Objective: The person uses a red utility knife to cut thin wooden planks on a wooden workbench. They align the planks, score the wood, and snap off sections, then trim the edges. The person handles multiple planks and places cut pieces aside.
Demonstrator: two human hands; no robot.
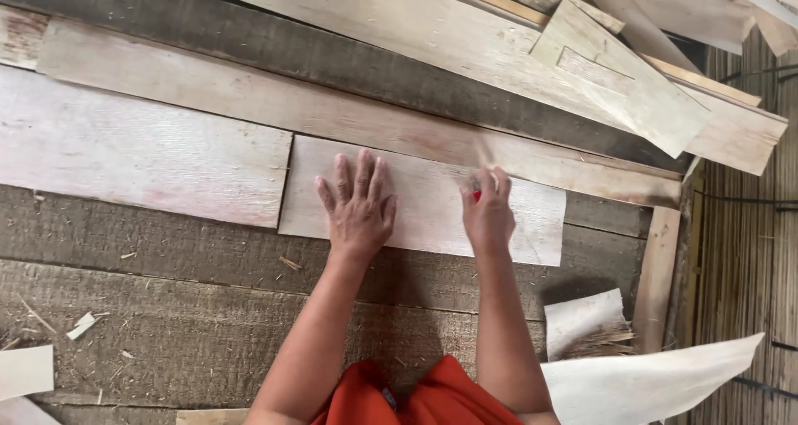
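Left hand (359, 209) flat, fingers spread, pinning the veneer sheet (424, 202) mid-frame while right hand (487, 213) grasps a small red tool (476, 195) (type unclear) at its upper edge.

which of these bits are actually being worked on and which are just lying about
In hand:
- thin veneer sheet, pressed flat by the left hand
- small red tool, pinched in the right hand at the sheet's upper edge

Lying about:
- longer pale sheet butted on the left
- stacked sheets at the top
- curled offcut
- loose sheet at bottom right
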